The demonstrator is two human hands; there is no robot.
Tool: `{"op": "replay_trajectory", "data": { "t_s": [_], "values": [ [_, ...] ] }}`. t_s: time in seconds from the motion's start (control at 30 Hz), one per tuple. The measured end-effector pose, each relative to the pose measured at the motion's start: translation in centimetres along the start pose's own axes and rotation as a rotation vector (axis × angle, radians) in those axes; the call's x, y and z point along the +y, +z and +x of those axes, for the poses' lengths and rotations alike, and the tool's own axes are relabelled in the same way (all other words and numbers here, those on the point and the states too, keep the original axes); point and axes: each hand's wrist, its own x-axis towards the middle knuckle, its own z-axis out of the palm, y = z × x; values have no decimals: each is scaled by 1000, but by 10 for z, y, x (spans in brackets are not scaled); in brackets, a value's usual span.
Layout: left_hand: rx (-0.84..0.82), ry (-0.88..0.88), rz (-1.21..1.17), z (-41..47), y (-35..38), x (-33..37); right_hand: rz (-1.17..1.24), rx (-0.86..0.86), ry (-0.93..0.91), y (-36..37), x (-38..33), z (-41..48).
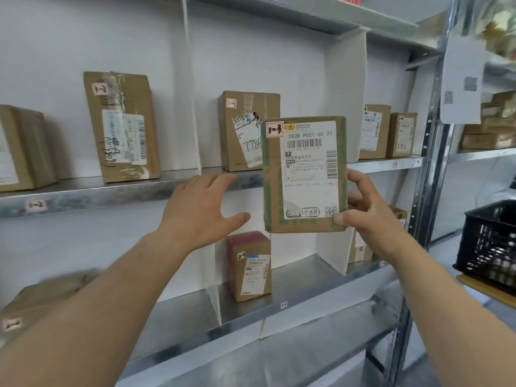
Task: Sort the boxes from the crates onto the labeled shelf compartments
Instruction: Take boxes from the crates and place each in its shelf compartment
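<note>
Since it sits steady pinched at one corner, I judge this taped cardboard box light and stiff, best taken by its edges. My right hand grips its lower right edge, thumb on the front, fingers behind. My left hand hangs spread and empty just left of it, not touching. Beyond my fingers another box stands on the shelf.

Held box: I see matt brown cardboard, green-printed tape along its edges, a smooth white paper label.
Shelf: galvanised metal, mottled grey, dull sheen.
Dividers: white board, matt and smooth.
Box at 10 o'clock: creased cardboard, wrinkled clear tape, slightly glossy.
Crate at 3 o'clock: black plastic lattice, faintly glossy from here.
</note>
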Motion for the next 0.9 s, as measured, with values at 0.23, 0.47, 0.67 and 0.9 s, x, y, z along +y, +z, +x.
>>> {"op": "replay_trajectory", "data": {
  "t_s": [0.23,0.47,0.67,0.9],
  "values": [
    [16,-31,80,69,36,34,-4,-17,-46,-67,25,62],
    [43,-27,136,142,66,78,21,-33,-104,-133,50,132],
    [52,-45,190,198,87,104,26,-58,-106,-171,78,186],
    [-42,-65,6,234,108,123,20,-87,-76,-181,98,239]
  ]
}}
